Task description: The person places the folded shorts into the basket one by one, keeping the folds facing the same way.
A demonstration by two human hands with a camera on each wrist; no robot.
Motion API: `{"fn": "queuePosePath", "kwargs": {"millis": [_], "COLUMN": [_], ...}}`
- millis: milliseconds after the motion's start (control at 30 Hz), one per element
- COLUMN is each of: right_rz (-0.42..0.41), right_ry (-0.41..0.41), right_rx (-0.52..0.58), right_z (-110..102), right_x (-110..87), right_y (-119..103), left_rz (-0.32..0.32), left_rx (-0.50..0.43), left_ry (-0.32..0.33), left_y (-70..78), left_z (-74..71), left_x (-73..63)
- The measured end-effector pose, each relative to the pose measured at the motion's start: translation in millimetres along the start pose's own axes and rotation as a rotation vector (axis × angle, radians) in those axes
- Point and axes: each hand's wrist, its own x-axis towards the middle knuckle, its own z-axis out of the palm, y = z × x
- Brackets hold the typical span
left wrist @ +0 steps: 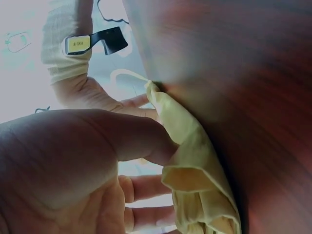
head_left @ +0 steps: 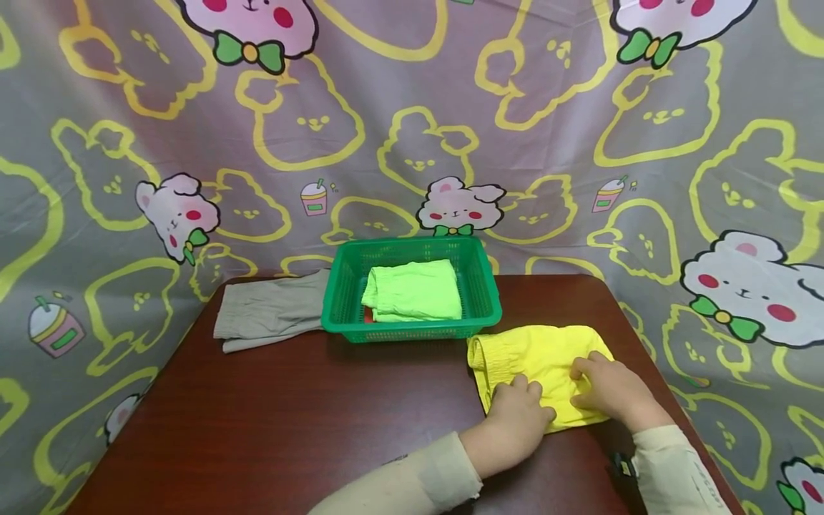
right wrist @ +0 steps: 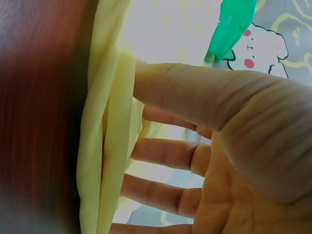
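A folded pair of yellow shorts [head_left: 547, 350] lies flat on the table, its gathered elastic waistband toward the left. My left hand [head_left: 517, 420] rests fingertips on the near left part of the yellow cloth. Over at the right part, my right hand [head_left: 608, 388] touches the top of it with spread fingers. In the left wrist view, the left thumb [left wrist: 141, 139] presses on the cloth by a fold opening. The right wrist view shows stacked layers of the yellow shorts [right wrist: 109, 146], with the right thumb and fingers set against the upper one.
A green plastic basket [head_left: 412, 330] stands at the back middle, with a folded lime-green garment [head_left: 418, 290] and a bit of red under it. Left of the basket lies a grey garment [head_left: 270, 311]. A patterned curtain [head_left: 547, 143] hangs behind the brown table [head_left: 257, 415].
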Motion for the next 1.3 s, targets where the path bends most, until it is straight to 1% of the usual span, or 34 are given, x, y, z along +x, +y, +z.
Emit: {"fn": "queuePosePath", "kwargs": {"millis": [133,267,600,800,1000,1167,1300], "right_rz": [-0.011,-0.012,-0.003,-0.028,-0.031,-0.012,0.014], "right_ry": [0.003,0.004,0.022,0.051,0.07,0.057,0.043], "right_rx": [-0.006,0.001,-0.001,-0.011,-0.017,-0.011,-0.003], "right_z": [0.3,-0.9,4.1,6.5,7.8,12.1,13.9], "right_x": [0.6,0.6,-0.2,-0.1,0.9,4.9,8.0], "right_y": [-2.3,-6.3,-20.3,-26.1,-32.0,-35.5,-40.0], "left_rz": [0.04,0.067,0.066,0.077,0.082,0.087,0.085], "left_rx": [-0.007,-0.009,-0.019,-0.02,-0.009,-0.027,-0.029], "left_ry": [0.05,0.07,0.105,0.125,0.147,0.152,0.175], "left_y": [-11.6,-20.3,-26.6,-32.5,-38.4,-44.2,-49.6], "left_z": [2.7,3.1,10.8,17.8,20.0,22.3,25.2], "left_x": [-6.6,-12.4,-20.5,-23.5,-27.1,-30.4,-33.5]}}
